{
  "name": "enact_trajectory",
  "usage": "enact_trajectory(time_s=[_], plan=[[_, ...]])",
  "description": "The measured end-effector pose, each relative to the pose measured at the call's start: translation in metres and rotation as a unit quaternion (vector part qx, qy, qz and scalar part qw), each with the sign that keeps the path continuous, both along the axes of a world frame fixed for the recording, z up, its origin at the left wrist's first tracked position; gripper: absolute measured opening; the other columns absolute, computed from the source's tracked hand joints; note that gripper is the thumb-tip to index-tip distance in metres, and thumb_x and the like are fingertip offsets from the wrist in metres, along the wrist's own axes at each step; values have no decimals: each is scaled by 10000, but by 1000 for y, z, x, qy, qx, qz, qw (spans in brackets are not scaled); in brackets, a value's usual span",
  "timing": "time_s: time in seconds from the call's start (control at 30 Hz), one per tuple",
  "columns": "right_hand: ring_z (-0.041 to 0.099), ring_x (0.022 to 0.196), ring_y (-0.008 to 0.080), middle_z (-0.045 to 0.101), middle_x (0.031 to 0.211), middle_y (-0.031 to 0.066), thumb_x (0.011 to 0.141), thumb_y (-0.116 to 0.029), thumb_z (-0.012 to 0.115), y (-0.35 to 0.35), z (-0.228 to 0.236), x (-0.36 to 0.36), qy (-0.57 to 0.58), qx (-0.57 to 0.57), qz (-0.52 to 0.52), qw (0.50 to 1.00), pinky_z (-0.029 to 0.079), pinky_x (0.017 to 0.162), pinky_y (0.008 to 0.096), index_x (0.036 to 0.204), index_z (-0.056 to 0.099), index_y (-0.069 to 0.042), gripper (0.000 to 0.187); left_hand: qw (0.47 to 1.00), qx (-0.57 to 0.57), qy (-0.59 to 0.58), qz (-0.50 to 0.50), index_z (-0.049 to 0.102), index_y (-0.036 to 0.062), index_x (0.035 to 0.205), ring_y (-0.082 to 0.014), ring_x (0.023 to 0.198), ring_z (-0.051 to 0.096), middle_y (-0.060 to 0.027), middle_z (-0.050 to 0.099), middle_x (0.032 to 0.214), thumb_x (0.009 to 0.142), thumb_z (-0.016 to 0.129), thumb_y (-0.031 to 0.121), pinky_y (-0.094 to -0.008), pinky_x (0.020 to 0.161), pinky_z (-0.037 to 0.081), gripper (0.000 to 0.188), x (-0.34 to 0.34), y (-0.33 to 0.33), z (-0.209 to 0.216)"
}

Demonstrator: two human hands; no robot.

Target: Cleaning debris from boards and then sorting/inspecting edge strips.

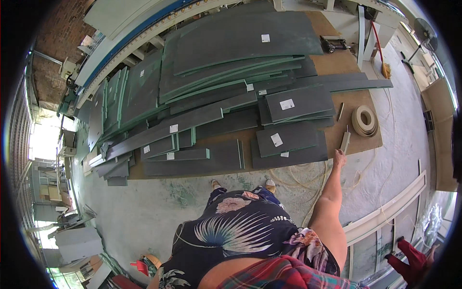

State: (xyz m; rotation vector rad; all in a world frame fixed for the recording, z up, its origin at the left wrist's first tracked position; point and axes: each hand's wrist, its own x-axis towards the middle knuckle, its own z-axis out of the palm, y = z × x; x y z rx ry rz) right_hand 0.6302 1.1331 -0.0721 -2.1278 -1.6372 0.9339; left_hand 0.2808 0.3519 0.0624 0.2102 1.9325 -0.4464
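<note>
My right arm stretches out to the table's right front corner. There my right hand is closed round the lower end of a flat beige tool with a thin tip; its exact kind cannot be made out. Just beyond it sits a roll of beige edge banding, lying flat. A short slim bar lies on the table left of the roll. Nearest on the left are stacked dark grey panels with green edges and white labels. My left hand is out of view.
More dark panels cover the brown table. Behind stands a long machine with a blue stripe. A pale hose coils on the floor. At lower right are a metal frame and a person in red.
</note>
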Motion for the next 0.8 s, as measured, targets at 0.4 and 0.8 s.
enact_trajectory(time_s=[0.4, 0.8], plan=[[545, 1092, 300, 613, 1143, 91, 759, -382, 593, -5, 27, -19, -111, -49, 86, 989, 417, 936, 383, 1119, 637, -157, 427, 983, 98, 77, -138, 561, 101, 1069, -315, 1026, 573, -111, 599, 1090, 795, 567, 305, -455, 801, 484, 342, 40, -23, -26], [615, 714, 161, 680, 851, 61, 767, -156, 632, -16, 29, -24, 282, 90, -133, 946, 467, 602, 292, 927, 707, -94, 188, 977, 136, 108, -128, 581, 89, 972, -310, 951, 603, -106, 629, 974, 775, 603, 285, -440, 769, 492, 279, 60, -36, -86]])
